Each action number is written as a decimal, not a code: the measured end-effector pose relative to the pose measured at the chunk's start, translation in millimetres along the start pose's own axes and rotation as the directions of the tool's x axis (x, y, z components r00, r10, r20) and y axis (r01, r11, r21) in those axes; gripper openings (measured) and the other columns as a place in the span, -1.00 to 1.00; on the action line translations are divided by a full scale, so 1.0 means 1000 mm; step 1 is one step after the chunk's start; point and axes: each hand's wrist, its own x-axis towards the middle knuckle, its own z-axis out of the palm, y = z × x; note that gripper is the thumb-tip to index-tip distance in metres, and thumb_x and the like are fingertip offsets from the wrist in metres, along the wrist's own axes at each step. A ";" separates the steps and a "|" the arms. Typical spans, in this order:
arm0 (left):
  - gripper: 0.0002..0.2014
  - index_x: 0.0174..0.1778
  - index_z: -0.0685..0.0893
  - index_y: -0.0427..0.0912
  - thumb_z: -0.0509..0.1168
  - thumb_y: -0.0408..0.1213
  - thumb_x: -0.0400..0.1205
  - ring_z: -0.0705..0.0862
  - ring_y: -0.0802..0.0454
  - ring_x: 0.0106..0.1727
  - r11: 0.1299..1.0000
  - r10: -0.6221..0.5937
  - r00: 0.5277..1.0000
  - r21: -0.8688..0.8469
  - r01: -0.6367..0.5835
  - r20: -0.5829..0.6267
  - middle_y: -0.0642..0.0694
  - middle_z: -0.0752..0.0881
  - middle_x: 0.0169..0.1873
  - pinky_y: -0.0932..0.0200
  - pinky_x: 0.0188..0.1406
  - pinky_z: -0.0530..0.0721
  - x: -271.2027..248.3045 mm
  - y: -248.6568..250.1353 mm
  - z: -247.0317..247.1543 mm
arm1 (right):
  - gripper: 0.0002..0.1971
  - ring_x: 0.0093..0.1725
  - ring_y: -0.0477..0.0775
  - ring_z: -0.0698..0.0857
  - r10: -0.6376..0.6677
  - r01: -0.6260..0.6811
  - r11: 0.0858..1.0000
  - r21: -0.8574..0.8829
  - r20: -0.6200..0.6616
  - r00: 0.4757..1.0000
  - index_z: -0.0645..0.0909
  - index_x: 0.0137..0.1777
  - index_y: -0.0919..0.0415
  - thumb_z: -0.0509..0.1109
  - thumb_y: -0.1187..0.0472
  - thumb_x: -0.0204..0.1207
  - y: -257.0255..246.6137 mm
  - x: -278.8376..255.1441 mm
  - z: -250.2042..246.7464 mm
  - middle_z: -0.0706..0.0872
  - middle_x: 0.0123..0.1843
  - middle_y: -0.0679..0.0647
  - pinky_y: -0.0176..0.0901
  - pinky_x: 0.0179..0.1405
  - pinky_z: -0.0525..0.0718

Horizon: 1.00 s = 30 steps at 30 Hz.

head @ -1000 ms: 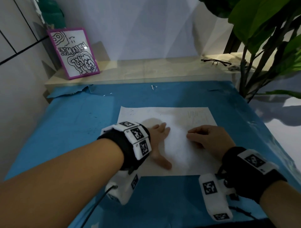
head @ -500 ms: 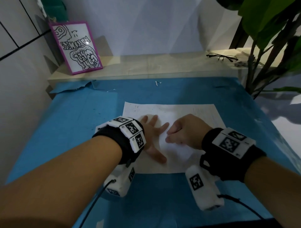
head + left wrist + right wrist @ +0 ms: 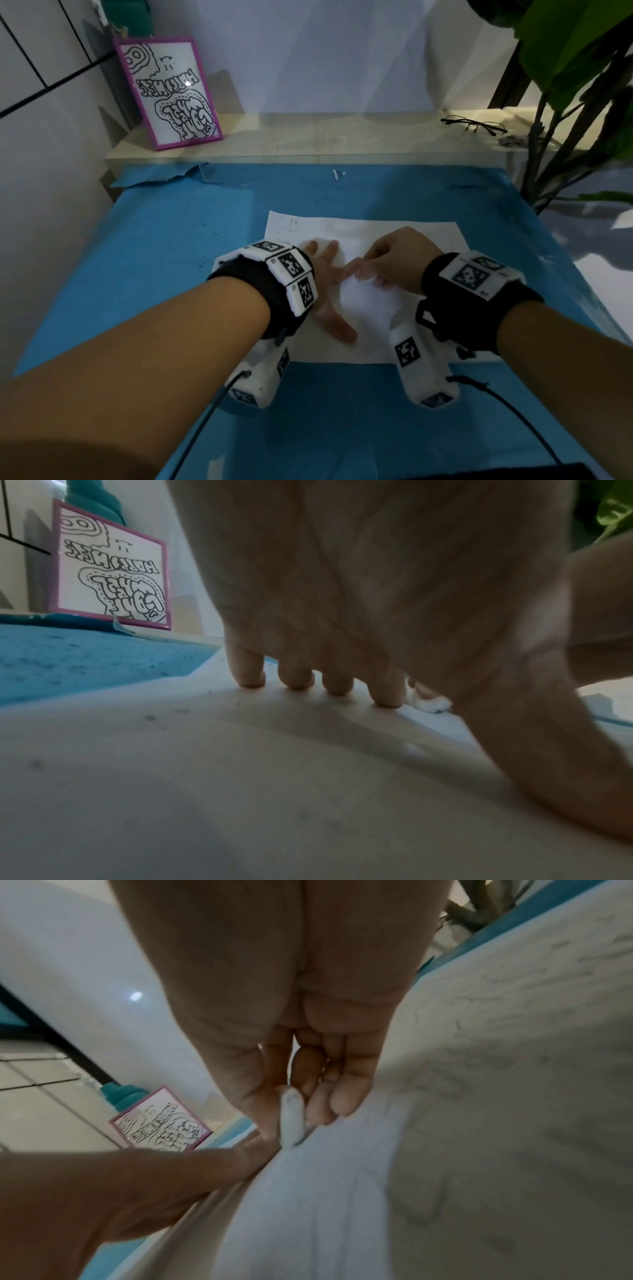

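A white paper sheet with faint pencil marks lies on the blue table cover. My left hand rests flat on the sheet's left part, fingers spread and straight; in the left wrist view its fingertips press the paper. My right hand is curled just right of the left index finger. In the right wrist view it pinches a small white eraser between thumb and fingers, its tip on the paper beside my left hand. The eraser also shows in the left wrist view.
A pink-framed drawing leans on the wall on a pale ledge behind the table. Black glasses lie on the ledge at the right, next to a large green plant. The blue cover is torn at the back left.
My right hand has slid left across the sheet until it meets my left index finger. The left hand has stayed flat on the paper.
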 end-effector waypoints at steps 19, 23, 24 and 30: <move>0.23 0.58 -0.41 0.27 0.38 0.43 0.29 -0.35 -0.26 0.64 1.000 0.008 1.000 0.011 -0.007 -0.027 -0.09 -0.40 0.63 -0.39 0.54 -0.11 0.002 0.001 0.003 | -0.86 -0.38 -0.11 0.65 -0.062 0.085 0.964 -0.254 0.094 0.994 0.68 -0.41 0.10 0.56 0.24 0.31 0.006 0.000 -0.007 0.72 -0.38 -0.03 -0.27 -0.36 0.64; 0.21 0.58 -0.41 0.28 0.38 0.43 0.30 -0.36 -0.22 0.64 1.000 0.020 1.000 -0.023 -0.021 -0.024 -0.08 -0.41 0.63 -0.35 0.55 -0.15 0.001 0.000 0.002 | -0.90 -0.48 -0.13 0.67 0.029 -0.024 0.990 -0.137 0.033 0.999 0.73 -0.37 0.16 0.60 0.27 0.29 0.014 0.008 -0.025 0.76 -0.41 0.00 -0.36 -0.44 0.59; 0.21 0.58 -0.41 0.28 0.38 0.42 0.30 -0.37 -0.22 0.64 0.999 0.020 1.000 -0.028 -0.021 -0.018 -0.07 -0.42 0.63 -0.36 0.55 -0.15 0.001 -0.001 0.001 | -0.91 -0.48 -0.14 0.68 0.043 -0.044 0.990 -0.131 -0.006 0.999 0.74 -0.36 0.15 0.60 0.27 0.30 0.014 0.010 -0.031 0.77 -0.39 0.01 -0.38 -0.46 0.58; 0.22 0.58 -0.41 0.29 0.38 0.44 0.29 -0.36 -0.23 0.64 0.999 0.023 0.999 -0.023 -0.023 -0.027 -0.08 -0.41 0.63 -0.36 0.55 -0.15 0.002 -0.002 0.003 | -0.92 -0.40 -0.09 0.70 0.022 -0.002 0.990 -0.138 0.145 0.989 0.75 -0.31 0.17 0.61 0.25 0.29 0.014 0.005 -0.017 0.77 -0.39 0.00 -0.25 -0.24 0.71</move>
